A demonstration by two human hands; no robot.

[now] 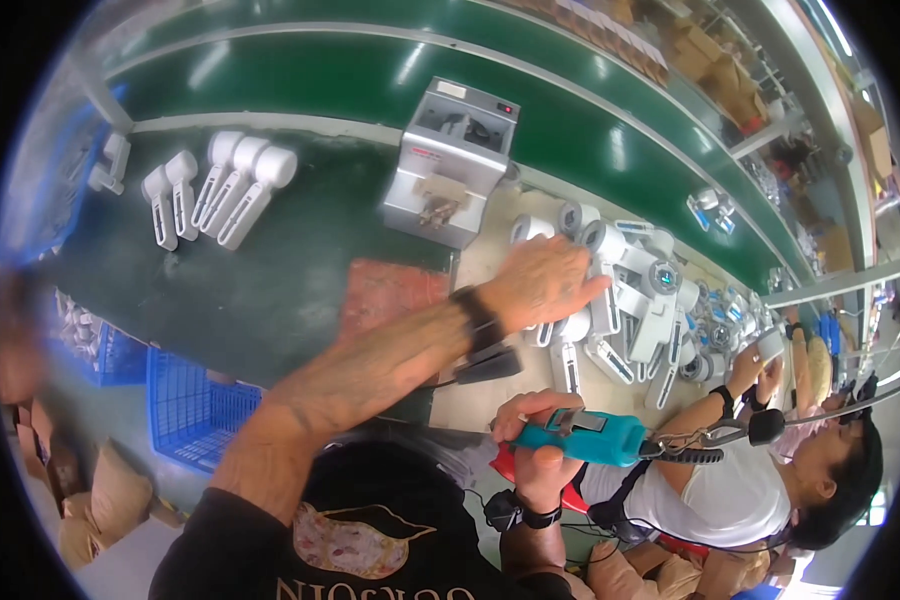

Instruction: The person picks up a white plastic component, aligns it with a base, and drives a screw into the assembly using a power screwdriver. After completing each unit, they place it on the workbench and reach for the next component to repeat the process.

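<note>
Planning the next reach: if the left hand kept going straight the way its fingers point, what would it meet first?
The left hand points right, into the heap of white handheld fan parts. It would probably meet those first; its fingertips already seem to reach them, though depth is unclear.

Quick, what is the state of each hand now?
Left hand: open, fingers spread, reaching over the pile of white handheld fans.
Right hand: closed on the teal electric screwdriver.

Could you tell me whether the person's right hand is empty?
No, the right hand is wrapped around a teal electric screwdriver.
</note>
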